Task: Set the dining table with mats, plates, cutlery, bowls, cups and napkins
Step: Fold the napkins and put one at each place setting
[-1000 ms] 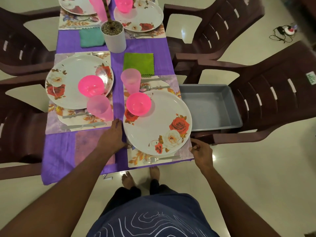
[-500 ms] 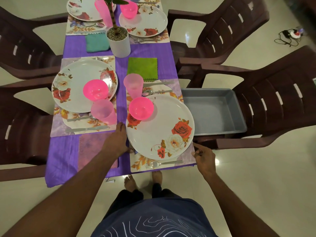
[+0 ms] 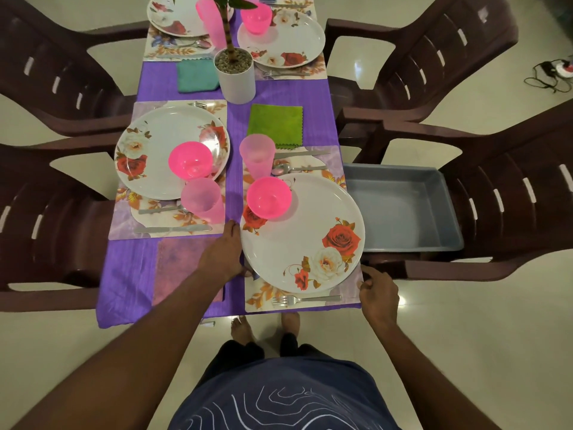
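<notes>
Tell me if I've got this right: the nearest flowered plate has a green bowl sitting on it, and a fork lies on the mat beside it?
Not quite. In the head view the bowl on the nearest plate is pink, not green; the green thing is a napkin farther up the table. The fork does lie on the mat beside the plate.

Soft indoor light fell evenly; bright glare spots shone on the glossy floor. Wide-angle distortion bowed the chairs at the edges. Focus stayed mostly sharp.
</notes>
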The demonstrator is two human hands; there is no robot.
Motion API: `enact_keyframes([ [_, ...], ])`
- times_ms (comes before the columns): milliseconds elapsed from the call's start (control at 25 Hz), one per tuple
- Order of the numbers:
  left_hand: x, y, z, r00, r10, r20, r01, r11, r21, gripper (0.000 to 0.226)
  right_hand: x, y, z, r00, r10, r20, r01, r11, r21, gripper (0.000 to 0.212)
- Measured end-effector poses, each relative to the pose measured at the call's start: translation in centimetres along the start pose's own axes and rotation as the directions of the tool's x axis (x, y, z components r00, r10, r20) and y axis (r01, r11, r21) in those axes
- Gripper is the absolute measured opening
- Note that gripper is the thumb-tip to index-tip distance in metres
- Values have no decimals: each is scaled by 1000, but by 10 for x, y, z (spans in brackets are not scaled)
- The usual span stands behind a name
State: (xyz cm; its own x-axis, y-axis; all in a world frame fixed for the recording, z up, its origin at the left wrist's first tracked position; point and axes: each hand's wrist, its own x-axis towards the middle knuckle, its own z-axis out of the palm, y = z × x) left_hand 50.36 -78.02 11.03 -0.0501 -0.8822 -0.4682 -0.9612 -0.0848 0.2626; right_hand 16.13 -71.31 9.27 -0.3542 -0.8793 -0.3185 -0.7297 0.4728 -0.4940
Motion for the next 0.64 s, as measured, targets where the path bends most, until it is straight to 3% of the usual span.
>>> enact_keyframes([
  [160,0,0,1,1000,-22,3,22,1000,15,130,0,-3,-4,999,41,-5,-41,999,-20,34],
  [280,0,0,2,999,-32,4,32,999,19,133,1,-23,-5,979,60,-194,-64,998,-15,30],
  [400,0,1,3,999,-51,-5,51,998,27,134,12,-58,-2,950,-168,-262,172,985,-11,30],
  [640,-1,3,6,997,-70,-35,71,996,53,123,102,-150,23,827,-562,10,556,815,-161,43],
])
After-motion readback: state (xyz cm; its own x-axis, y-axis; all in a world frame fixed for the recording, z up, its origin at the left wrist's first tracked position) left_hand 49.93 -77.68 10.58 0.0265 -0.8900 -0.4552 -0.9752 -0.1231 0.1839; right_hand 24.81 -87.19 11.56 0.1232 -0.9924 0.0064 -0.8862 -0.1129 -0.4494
